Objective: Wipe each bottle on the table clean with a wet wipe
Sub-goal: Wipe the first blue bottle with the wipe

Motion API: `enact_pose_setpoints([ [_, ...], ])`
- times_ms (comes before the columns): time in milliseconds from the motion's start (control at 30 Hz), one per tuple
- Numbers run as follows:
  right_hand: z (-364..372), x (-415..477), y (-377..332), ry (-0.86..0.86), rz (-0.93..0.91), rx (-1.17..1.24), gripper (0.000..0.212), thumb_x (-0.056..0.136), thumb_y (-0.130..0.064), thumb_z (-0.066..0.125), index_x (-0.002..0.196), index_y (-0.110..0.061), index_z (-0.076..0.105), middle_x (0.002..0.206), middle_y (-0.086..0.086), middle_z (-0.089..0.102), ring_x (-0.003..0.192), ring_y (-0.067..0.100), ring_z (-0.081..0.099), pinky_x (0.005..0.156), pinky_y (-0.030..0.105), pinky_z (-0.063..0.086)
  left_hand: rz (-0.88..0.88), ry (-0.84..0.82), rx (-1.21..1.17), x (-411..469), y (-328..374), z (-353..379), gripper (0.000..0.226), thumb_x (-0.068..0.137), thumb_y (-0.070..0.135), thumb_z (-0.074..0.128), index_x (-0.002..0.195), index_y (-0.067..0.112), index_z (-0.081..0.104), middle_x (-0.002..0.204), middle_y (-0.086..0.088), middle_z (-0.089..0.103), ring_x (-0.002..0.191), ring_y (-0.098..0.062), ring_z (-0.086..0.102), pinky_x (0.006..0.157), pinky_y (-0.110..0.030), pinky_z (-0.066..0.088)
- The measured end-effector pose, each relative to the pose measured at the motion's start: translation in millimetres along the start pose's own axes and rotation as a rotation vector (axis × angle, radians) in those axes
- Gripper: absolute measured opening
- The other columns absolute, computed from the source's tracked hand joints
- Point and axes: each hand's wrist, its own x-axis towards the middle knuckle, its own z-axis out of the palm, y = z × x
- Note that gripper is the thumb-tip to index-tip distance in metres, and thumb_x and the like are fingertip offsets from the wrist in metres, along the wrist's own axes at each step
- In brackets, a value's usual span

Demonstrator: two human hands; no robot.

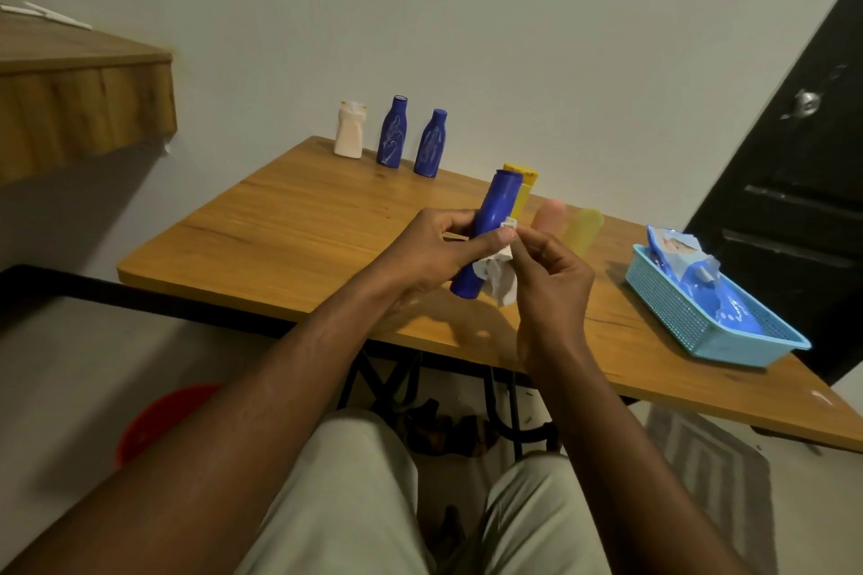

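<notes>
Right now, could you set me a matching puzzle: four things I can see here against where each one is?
1 white bottle
2 wet wipe
3 blue pack
4 tilted blue bottle

A in the basket
B gripped by the left hand
C standing at the far edge of the table
D pinched by the right hand

Pairs: 1-C, 2-D, 3-A, 4-B.

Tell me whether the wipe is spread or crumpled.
Crumpled: the wet wipe hangs bunched in folds against the held blue bottle.
</notes>
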Motion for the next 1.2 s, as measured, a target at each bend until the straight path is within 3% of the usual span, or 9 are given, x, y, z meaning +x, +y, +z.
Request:
enact_pose_setpoints([
  [133, 3.0, 10.9, -4.9, 0.036, -0.003, 0.013, 0.016, 0.099, -0.015, 0.066, 0.111, -0.014, 0.077, 0.103, -0.006, 0.078, 0.096, 0.004, 0.072, 0.069, 0.018, 0.057, -0.008, -0.088, 0.01, -4.6, 2.9, -3.9, 0.037, 0.095, 0.033, 0.073, 0.13, 0.02, 0.071, 0.124, 0.007, 0.071, 0.107, -0.01, 0.072, 0.083, -0.032, 0.063],
  [267, 5.4, 24.6, -10.3, 0.024, 0.005, 0.021, 0.027, 0.1, -0.016, 0.064, 0.089, -0.035, 0.08, 0.14, 0.012, 0.063, 0.135, 0.027, 0.055, 0.073, 0.021, 0.055, -0.059, -0.163, -0.027, -5.8, 3.5, 1.1, 0.035, 0.099, 0.03, 0.068, 0.131, 0.019, 0.069, 0.129, 0.005, 0.069, 0.116, -0.014, 0.068, 0.094, -0.041, 0.06],
  [433, 3.2, 9.1, -7.2, -0.048, 0.093, 0.021, 0.017, 0.103, -0.02, 0.059, 0.102, -0.024, 0.075, 0.096, -0.005, 0.077, 0.09, 0.006, 0.07, 0.077, 0.024, 0.059, -0.069, -0.042, -0.155, -2.8, 3.6, 6.6, 0.035, 0.099, 0.025, 0.069, 0.132, 0.016, 0.068, 0.122, -0.003, 0.075, 0.113, -0.019, 0.072, 0.093, -0.052, 0.061],
  [567, 1.4, -3.9, 5.9, -0.092, 0.191, 0.02, 0.02, 0.103, -0.02, 0.059, 0.094, -0.025, 0.077, 0.098, -0.001, 0.078, 0.097, 0.016, 0.072, 0.08, 0.032, 0.06, -0.079, 0.074, -0.253, -1.2, 4.8, 2.3, 0.03, 0.099, 0.023, 0.069, 0.128, 0.017, 0.069, 0.119, -0.005, 0.076, 0.112, -0.02, 0.073, 0.089, -0.052, 0.062],
  [733, 2.4, -0.7, 2.4, -0.08, 0.218, 0.008, 0.021, 0.103, -0.02, 0.059, 0.092, -0.02, 0.077, 0.096, 0.001, 0.077, 0.091, 0.015, 0.07, 0.077, 0.033, 0.059, -0.097, 0.089, -0.225, -1.6, 3.5, 5.5, 0.03, 0.098, 0.023, 0.069, 0.128, 0.018, 0.069, 0.118, -0.003, 0.076, 0.109, -0.018, 0.073, 0.088, -0.048, 0.063],
  [833, 1.4, 5.2, -2.4, -0.064, 0.19, -0.029, 0.018, 0.104, -0.017, 0.058, 0.099, -0.017, 0.075, 0.092, -0.004, 0.076, 0.084, 0.007, 0.068, 0.076, 0.03, 0.058, -0.115, 0.062, -0.209, -2.2, 2.9, 9.2, 0.024, 0.098, 0.022, 0.069, 0.122, 0.022, 0.07, 0.117, -0.002, 0.076, 0.106, -0.017, 0.074, 0.087, -0.046, 0.063],
  [967, 0.7, 0.3, 2.1, -0.071, 0.168, -0.068, 0.02, 0.105, -0.018, 0.057, 0.112, -0.01, 0.074, 0.105, 0.005, 0.075, 0.091, 0.012, 0.07, 0.075, 0.026, 0.059, -0.089, 0.083, -0.203, -2.0, 2.3, 9.7, 0.014, 0.099, 0.023, 0.068, 0.112, 0.029, 0.07, 0.114, -0.001, 0.077, 0.103, -0.016, 0.075, 0.079, -0.036, 0.065],
  [1100, -1.7, -19.4, 10.1, -0.115, 0.309, -0.062, 0.023, 0.106, -0.018, 0.051, 0.11, -0.009, 0.073, 0.098, 0.01, 0.075, 0.076, 0.012, 0.074, 0.054, 0.025, 0.057, -0.037, 0.145, -0.222, 1.0, 0.8, 10.3, 0.025, 0.103, 0.023, 0.063, 0.127, 0.018, 0.068, 0.118, -0.004, 0.075, 0.111, -0.021, 0.072, 0.091, -0.041, 0.062],
  [1200, -4.5, -21.7, 14.2, -0.121, 0.348, -0.098, 0.025, 0.106, -0.016, 0.049, 0.107, -0.019, 0.074, 0.093, -0.006, 0.076, 0.077, 0.001, 0.069, 0.057, 0.018, 0.052, -0.011, 0.171, -0.207, 1.7, -1.1, 12.1, 0.026, 0.104, 0.023, 0.062, 0.129, 0.018, 0.067, 0.121, -0.004, 0.073, 0.114, -0.022, 0.07, 0.098, -0.048, 0.059],
])
